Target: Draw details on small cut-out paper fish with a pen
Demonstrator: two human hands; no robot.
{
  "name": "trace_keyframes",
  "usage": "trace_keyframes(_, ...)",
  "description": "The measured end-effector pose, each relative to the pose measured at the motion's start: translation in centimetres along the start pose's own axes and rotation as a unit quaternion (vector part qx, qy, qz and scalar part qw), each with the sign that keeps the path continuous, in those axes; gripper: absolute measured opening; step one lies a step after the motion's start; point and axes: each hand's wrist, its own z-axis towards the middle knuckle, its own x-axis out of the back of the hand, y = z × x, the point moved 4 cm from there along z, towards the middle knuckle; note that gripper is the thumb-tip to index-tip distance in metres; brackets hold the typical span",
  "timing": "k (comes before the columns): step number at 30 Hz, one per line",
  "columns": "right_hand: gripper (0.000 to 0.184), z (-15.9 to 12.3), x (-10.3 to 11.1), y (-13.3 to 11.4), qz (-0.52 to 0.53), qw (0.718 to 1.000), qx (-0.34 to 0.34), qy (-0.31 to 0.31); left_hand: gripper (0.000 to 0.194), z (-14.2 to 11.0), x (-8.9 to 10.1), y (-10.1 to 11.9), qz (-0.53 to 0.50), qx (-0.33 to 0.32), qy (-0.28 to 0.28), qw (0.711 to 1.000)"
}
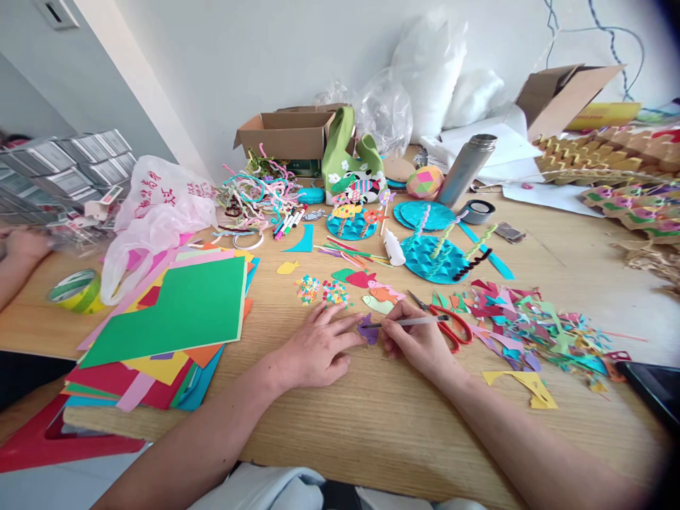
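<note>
My right hand (414,338) grips a pen (419,321), its tip over a small purple paper fish (367,330). Flat on the table, my left hand (321,345) has its fingers spread, with fingertips at the left edge of the purple fish. Just beyond lie several cut paper fish, among them a red fish (360,279), an orange fish (383,294) and a pale green fish (377,304). Red-handled scissors (450,327) rest right of the pen. Two small heaps of confetti (321,290) sit beyond my left hand, near a yellow fish (287,267).
Coloured paper sheets (196,304) are stacked at left beside green tape (77,290). Paper scraps (552,329) spread at right. Blue egg-tray discs (438,261) with twisted pipe cleaners, a white glue bottle (394,248) and a steel flask (467,170) stand further back. Another person's hand (27,243) is at far left.
</note>
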Motion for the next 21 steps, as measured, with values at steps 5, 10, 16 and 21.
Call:
trace_keyframes(5, 0.029, -0.03, -0.04, -0.07, -0.009, 1.0, 0.001, -0.006, 0.044, -0.07, 0.08, 0.01, -0.001, 0.001, -0.002, 1.0)
trace_keyframes(10, 0.03, 0.01, -0.04, -0.14, -0.002, 1.0, 0.0, -0.005, 0.045, -0.05, 0.05, -0.02, -0.003, 0.003, -0.003, 1.0)
trace_keyframes(16, 0.029, -0.04, -0.1, -0.13, -0.001, 1.0, -0.004, -0.006, 0.045, 0.01, -0.05, -0.06, -0.006, 0.001, 0.0, 1.0)
trace_keyframes(21, 0.027, -0.03, -0.12, -0.25, -0.001, 1.0, -0.003, -0.006, 0.044, 0.02, -0.06, -0.05, -0.007, 0.003, -0.001, 1.0)
